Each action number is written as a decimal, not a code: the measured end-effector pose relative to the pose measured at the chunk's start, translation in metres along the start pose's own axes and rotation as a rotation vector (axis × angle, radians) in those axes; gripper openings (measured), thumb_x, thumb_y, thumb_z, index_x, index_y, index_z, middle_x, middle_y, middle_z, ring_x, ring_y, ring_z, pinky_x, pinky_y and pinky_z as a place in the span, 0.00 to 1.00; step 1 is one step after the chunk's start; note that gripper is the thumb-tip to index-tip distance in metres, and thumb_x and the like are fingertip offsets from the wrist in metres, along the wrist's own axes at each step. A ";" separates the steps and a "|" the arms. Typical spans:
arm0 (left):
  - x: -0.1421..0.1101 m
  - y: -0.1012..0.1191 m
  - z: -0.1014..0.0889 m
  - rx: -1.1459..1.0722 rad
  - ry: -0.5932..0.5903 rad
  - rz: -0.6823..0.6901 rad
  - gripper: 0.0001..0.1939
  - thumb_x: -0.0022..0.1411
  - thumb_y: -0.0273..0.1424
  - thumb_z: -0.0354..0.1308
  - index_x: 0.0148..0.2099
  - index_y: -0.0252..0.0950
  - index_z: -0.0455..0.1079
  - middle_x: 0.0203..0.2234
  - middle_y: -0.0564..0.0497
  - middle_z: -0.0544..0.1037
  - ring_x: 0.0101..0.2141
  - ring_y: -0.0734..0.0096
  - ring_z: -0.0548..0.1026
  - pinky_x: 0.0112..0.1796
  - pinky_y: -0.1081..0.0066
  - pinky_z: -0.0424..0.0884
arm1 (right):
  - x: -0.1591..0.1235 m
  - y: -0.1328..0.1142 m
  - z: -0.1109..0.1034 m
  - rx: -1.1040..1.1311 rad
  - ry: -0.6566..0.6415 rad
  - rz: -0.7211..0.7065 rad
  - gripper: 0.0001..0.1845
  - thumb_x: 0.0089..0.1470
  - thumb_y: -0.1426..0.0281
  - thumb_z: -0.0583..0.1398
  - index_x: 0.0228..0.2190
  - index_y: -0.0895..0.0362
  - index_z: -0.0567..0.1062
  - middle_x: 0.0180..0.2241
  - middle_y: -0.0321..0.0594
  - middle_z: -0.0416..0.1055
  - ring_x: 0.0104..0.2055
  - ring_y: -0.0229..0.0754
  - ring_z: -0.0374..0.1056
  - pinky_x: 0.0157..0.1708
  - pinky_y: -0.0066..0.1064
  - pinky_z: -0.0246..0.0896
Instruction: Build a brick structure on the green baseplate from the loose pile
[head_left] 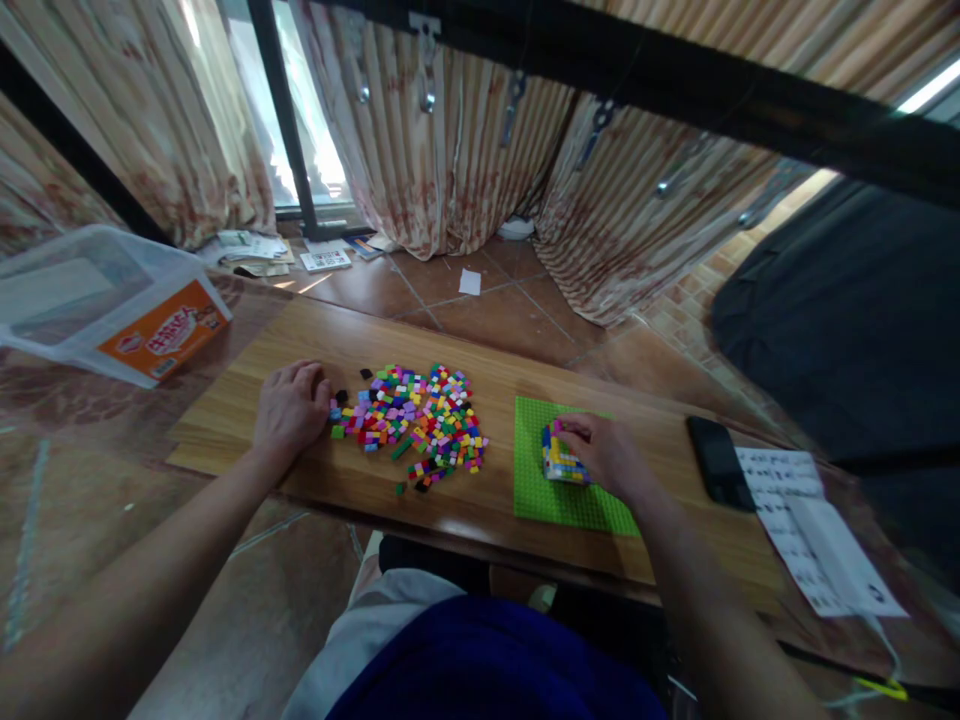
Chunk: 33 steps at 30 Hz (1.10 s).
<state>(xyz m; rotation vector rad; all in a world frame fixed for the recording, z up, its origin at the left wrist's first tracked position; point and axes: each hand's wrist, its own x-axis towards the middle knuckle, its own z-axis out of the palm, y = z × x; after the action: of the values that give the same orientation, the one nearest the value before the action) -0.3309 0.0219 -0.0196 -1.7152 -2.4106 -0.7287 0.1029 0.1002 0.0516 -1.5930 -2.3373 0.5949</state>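
On the left of the wooden table, my left hand (294,405) rests with its fingers curled and together, touching the near edge of a loose pile of small toy bricks (401,408) in many colours. Whatever its fingertips may hold is hidden. My right hand (606,452) is over a small block-shaped brick build (561,466) with blue, yellow and white rows. Thumb and finger pinch a pink brick (557,426) at the build's top edge. Beneath the build lies a green studded baseplate (536,500), partly covered by my right hand and forearm.
A black phone (718,462) lies right of the baseplate, beside a printed sheet (780,475) with a white device (836,550) and cable. A clear plastic bin (112,300) with an orange label stands at the far left. Curtains (450,150) hang beyond the table.
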 end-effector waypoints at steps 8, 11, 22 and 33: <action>-0.001 0.000 0.002 0.023 0.027 0.010 0.20 0.63 0.36 0.46 0.52 0.35 0.69 0.52 0.41 0.73 0.53 0.55 0.68 0.56 0.58 0.60 | 0.004 -0.008 -0.007 -0.059 -0.018 -0.005 0.08 0.53 0.72 0.60 0.31 0.55 0.81 0.30 0.39 0.79 0.32 0.42 0.74 0.35 0.30 0.64; -0.001 -0.002 0.003 0.016 0.029 0.016 0.20 0.63 0.36 0.46 0.53 0.34 0.68 0.52 0.41 0.72 0.54 0.54 0.67 0.56 0.58 0.60 | 0.007 -0.011 -0.011 -0.111 -0.056 -0.031 0.08 0.53 0.71 0.60 0.32 0.56 0.81 0.30 0.39 0.79 0.32 0.42 0.74 0.35 0.30 0.64; -0.001 -0.001 0.002 0.015 0.008 0.001 0.21 0.63 0.37 0.46 0.53 0.33 0.68 0.53 0.39 0.72 0.54 0.53 0.67 0.56 0.56 0.60 | 0.015 -0.012 -0.020 -0.315 -0.157 -0.206 0.10 0.56 0.70 0.57 0.30 0.56 0.79 0.31 0.41 0.77 0.34 0.41 0.71 0.36 0.29 0.60; -0.002 -0.002 0.003 0.043 0.008 0.003 0.21 0.63 0.37 0.46 0.53 0.34 0.68 0.53 0.41 0.72 0.54 0.54 0.67 0.57 0.58 0.60 | 0.019 -0.016 -0.022 -0.391 -0.208 -0.254 0.10 0.56 0.72 0.57 0.25 0.56 0.77 0.28 0.40 0.75 0.31 0.40 0.69 0.35 0.29 0.57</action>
<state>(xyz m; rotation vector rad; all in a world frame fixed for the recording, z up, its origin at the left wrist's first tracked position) -0.3315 0.0209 -0.0235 -1.6966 -2.3991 -0.6776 0.0918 0.1170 0.0782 -1.3922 -2.8963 0.2676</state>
